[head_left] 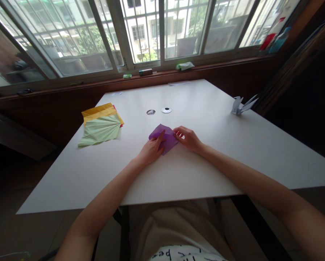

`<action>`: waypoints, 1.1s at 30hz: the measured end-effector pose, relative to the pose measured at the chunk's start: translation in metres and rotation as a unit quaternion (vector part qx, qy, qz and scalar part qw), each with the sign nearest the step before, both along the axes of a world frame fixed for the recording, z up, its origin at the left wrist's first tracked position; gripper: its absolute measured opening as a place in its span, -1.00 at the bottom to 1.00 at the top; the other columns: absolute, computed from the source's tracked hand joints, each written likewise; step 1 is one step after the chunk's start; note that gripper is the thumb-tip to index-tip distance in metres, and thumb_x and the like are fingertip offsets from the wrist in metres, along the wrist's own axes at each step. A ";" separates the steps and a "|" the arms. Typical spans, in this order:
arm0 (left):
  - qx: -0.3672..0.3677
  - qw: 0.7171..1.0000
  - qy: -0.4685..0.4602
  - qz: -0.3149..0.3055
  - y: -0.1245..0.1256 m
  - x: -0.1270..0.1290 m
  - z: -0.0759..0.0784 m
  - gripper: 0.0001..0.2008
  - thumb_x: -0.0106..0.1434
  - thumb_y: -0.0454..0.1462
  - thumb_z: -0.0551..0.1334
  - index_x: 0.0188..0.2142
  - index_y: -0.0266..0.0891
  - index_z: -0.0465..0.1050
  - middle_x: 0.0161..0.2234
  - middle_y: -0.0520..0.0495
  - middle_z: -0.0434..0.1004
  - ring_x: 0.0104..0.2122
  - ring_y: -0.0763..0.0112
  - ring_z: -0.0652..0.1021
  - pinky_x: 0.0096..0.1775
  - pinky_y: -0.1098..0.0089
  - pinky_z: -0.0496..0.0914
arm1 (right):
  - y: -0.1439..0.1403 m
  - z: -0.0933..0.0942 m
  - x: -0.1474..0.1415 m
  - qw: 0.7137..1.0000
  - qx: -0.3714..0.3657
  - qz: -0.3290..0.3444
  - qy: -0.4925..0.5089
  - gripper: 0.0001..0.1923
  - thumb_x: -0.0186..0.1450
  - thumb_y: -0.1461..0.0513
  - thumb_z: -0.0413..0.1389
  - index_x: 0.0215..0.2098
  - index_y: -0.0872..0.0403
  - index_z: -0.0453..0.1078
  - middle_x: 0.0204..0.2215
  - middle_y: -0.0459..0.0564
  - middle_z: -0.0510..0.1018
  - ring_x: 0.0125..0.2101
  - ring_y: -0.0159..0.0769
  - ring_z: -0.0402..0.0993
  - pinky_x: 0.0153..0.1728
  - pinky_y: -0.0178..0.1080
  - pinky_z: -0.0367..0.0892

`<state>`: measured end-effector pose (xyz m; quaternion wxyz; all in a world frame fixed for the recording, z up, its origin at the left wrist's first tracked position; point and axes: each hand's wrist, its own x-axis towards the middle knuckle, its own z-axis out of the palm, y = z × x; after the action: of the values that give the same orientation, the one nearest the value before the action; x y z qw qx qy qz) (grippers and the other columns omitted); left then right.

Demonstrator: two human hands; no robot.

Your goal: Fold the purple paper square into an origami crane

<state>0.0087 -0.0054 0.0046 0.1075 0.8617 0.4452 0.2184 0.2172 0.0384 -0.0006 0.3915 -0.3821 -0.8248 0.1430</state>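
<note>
While the purple paper [164, 137] lies mid-counter [205, 163], it is pressed flat by the left hand [150, 149] and pinched at its edge by the right hand [188, 138]; nothing is clenched.

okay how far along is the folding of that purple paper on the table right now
Done: a finished pale paper crane stands at the table's far right, and the purple paper already shows several folds. In hand: the left hand presses it flat while the right hand pinches its right edge. Left: it is still a flat packet, no figure yet; the colored sheets lie untouched.
</note>
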 end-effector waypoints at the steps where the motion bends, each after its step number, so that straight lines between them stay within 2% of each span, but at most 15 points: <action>1: 0.000 1.000 0.000 0.000 0.000 0.000 0.000 -0.28 0.19 -0.33 0.06 0.26 -0.19 -0.31 -0.01 -0.10 0.44 0.02 0.22 0.38 -0.01 0.18 0.31 | 0.000 0.000 0.000 1.000 -0.001 0.000 0.000 -0.84 0.25 0.19 -0.01 -0.28 0.07 0.35 -0.38 -0.02 0.46 -0.46 -0.41 0.42 -0.43 -0.32 0.35; 11: 0.000 1.000 0.002 0.001 0.000 0.000 0.000 -0.27 0.19 -0.33 0.06 0.26 -0.20 -0.33 -0.01 -0.12 0.44 0.02 0.22 0.37 -0.02 0.18 0.32 | 0.000 0.001 0.001 1.000 -0.017 0.001 -0.005 -0.85 0.24 0.19 0.00 -0.29 0.07 0.36 -0.40 -0.03 0.46 -0.47 -0.41 0.41 -0.44 -0.33 0.34; 17: -0.001 1.000 -0.001 0.003 -0.001 0.001 0.001 -0.27 0.19 -0.33 0.07 0.26 -0.18 -0.32 -0.02 -0.09 0.45 0.02 0.22 0.38 -0.02 0.18 0.31 | 0.002 -0.002 0.001 1.000 0.013 -0.019 -0.004 -0.85 0.23 0.20 0.01 -0.28 0.08 0.36 -0.39 -0.02 0.46 -0.44 -0.39 0.42 -0.41 -0.31 0.37; 27: 0.005 1.000 -0.008 0.004 0.000 0.000 -0.001 -0.24 0.19 -0.32 0.08 0.26 -0.21 -0.37 -0.04 -0.13 0.46 0.02 0.25 0.39 -0.03 0.20 0.32 | -0.002 0.001 0.000 0.999 -0.003 0.034 0.035 -0.84 0.23 0.16 0.03 -0.28 0.06 0.37 -0.38 -0.03 0.51 -0.43 -0.38 0.44 -0.36 -0.26 0.42; 33: -0.005 1.000 -0.010 0.006 0.000 0.001 0.000 -0.24 0.18 -0.32 0.08 0.26 -0.24 -0.35 -0.03 -0.14 0.45 0.02 0.24 0.39 -0.02 0.19 0.32 | -0.007 0.007 -0.001 0.997 -0.007 0.065 0.038 -0.84 0.22 0.20 0.04 -0.25 0.07 0.36 -0.33 0.00 0.52 -0.37 -0.36 0.46 -0.31 -0.24 0.44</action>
<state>0.0096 -0.0051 0.0044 0.1149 0.8562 0.4505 0.2253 0.2163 0.0312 0.0064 0.4100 -0.3248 -0.8313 0.1878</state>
